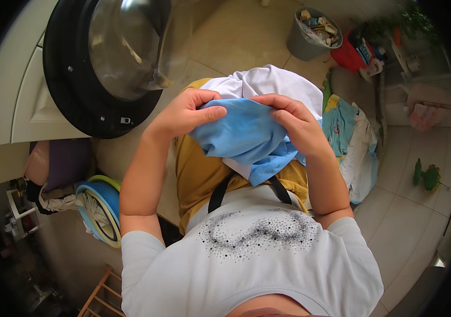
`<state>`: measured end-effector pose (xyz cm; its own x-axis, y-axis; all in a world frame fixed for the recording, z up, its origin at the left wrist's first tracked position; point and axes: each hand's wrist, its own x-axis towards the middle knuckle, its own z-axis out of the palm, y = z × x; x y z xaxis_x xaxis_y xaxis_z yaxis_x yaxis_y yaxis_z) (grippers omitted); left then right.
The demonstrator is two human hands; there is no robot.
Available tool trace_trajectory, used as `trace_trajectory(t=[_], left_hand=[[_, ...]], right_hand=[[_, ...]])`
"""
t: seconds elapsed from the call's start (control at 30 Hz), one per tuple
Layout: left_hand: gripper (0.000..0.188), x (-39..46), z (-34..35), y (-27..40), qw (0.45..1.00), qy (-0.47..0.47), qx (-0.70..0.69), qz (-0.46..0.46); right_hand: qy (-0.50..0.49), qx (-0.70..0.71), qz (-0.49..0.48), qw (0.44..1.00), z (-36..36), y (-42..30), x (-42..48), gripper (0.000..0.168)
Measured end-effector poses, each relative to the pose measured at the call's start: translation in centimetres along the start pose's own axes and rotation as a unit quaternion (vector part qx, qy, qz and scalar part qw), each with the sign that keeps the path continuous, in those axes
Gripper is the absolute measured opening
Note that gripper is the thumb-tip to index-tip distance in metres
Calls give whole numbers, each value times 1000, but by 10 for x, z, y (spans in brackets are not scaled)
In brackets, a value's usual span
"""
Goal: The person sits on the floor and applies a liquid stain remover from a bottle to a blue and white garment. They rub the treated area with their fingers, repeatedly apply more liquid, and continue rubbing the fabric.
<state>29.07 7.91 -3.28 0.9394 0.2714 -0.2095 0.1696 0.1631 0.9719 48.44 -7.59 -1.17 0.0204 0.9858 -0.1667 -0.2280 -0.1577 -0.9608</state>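
Note:
A light blue and white garment lies over my lap, its blue part lifted and bunched between my hands. My left hand pinches the upper left of the blue cloth, the thumb lying on top. On the right, my right hand grips the cloth's other upper corner between thumb and fingers. The white part spreads beyond my hands over the mustard-yellow trousers. Small buttons show on the lower blue fold. The fingertips of both hands are partly hidden by fabric.
An open round washer door stands at the upper left by white cabinets. Below it are stacked plastic basins. A grey bin with rubbish, a red container and a pile of printed cloths are on the right.

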Motion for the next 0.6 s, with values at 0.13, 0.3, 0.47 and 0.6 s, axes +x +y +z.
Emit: trace_trajectory(t=[0.13,0.3,0.47,0.6], left_hand=[[23,1,11,16,999,37,-12,-1],[20,3,20,22,994,105,18,-6],[25,10,34,24,938,246,237,57],[31,21,57,12,855,361,335,163]], right_hand=[[5,8,45,999,-1,-1,1,24],[-3,-21,82,996,-12,5,8,23],[73,86,23,993,-1,17,16,25],[165,21,-64,984,5,35,33,31]])
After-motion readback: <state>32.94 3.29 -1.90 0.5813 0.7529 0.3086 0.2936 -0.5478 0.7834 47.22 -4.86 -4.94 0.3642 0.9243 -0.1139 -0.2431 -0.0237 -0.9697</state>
